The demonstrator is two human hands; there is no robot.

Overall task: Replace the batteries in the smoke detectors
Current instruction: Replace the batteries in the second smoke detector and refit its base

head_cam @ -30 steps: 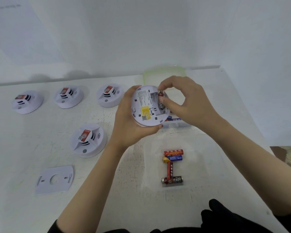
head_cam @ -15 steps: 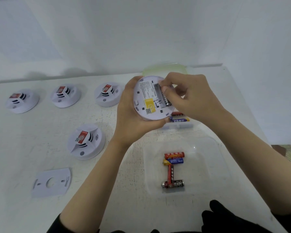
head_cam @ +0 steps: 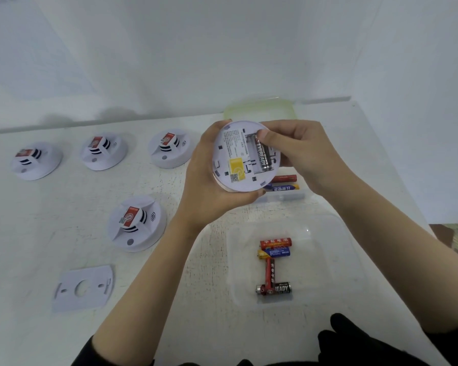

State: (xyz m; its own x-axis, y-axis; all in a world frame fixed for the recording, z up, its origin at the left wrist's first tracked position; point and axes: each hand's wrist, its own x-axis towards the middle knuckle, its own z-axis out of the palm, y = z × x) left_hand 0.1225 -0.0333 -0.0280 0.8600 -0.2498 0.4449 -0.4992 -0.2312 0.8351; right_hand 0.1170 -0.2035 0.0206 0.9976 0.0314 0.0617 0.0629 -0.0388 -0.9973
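Trouble is most likely with the battery (head_cam: 262,157): if pressure is released before both ends are seated, it could be sprung out of its slot and dropped onto the worktop (head_cam: 64,220). Reversed polarity is a second risk, as the far terminal is covered by the thumb (head_cam: 266,134) and cannot be checked. The slot beside it appears unfilled, so the job on this unit is judged only half done.

The smoke detector (head_cam: 238,159) is held above the worktop with its back turned up toward the camera, tilted slightly. It is cupped from the left and from below in the left hand (head_cam: 209,191), whose grip is closed round its rim. The right hand (head_cam: 302,154) is also closed, with the thumb pressed on the battery's far end and the fingers curled by the detector's right edge.

The battery's long axis is laid along the slot, running from far to near and leaning a little to the right at its near end. Loose batteries (head_cam: 274,265) are kept in a clear tray (head_cam: 328,260) nearer the person
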